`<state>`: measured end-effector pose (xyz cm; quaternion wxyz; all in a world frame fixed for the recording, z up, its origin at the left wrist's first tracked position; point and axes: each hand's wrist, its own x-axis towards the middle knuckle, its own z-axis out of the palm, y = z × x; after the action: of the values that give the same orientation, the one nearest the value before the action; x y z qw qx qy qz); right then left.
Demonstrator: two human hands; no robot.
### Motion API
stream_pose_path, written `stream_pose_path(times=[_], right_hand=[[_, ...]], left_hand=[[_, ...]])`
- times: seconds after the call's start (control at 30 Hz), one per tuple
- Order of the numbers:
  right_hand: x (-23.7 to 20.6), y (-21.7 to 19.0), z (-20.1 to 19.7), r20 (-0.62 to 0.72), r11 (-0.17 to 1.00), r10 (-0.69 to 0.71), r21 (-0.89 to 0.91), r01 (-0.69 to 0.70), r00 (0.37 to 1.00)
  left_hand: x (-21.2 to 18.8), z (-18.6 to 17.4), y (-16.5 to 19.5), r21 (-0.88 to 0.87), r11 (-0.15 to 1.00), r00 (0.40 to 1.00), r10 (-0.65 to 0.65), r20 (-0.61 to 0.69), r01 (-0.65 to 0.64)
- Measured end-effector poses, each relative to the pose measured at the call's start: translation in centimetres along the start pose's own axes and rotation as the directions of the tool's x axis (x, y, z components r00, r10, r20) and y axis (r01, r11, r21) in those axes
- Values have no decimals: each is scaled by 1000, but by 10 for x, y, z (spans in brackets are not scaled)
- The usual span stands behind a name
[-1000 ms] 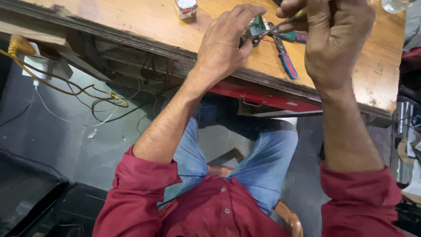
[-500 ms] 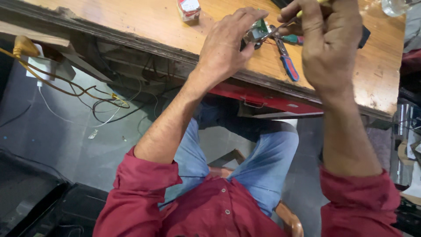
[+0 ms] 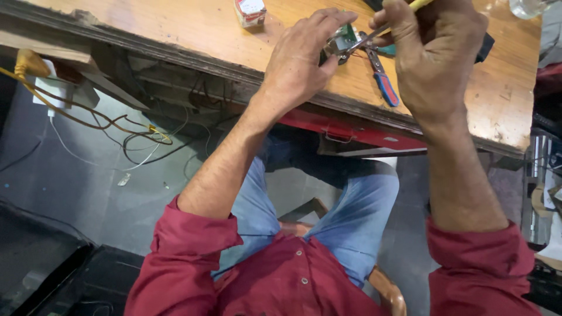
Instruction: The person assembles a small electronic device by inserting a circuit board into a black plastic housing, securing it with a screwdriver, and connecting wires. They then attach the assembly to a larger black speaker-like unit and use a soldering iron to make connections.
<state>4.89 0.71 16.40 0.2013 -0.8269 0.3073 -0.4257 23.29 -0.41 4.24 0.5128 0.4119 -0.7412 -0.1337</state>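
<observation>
Fingers (image 3: 328, 61) of left hand (image 3: 304, 58) pinch green circuit board (image 3: 345, 36).

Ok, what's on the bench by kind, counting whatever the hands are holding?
Circuit board: 1
Yellow-handled tool: 1
Pliers: 1
Small box: 1
Glass: 1
Total: 5

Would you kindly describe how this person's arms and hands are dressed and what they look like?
Both hands, left hand and right hand, are bare, with no gloves, rings or watch visible. The forearms are uncovered; dark red shirt sleeves are rolled up near the elbows on both arms.
</observation>
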Motion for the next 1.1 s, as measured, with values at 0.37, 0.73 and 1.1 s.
stream_pose_path(times=[0.37,0.73,1.1], right_hand=[[1,13,-14,57,989,76,125,-83,995],[-10,6,-35,157,994,30,99,-46,987],[-14,10,-22,43,991,53,119,-58,998]], left_hand=[[1,0,-3,13,999,999,-33,43,32],[2,-1,3,-31,1000,999,0,37,1],[3,0,8,-56,998,999,11,43,-9]])
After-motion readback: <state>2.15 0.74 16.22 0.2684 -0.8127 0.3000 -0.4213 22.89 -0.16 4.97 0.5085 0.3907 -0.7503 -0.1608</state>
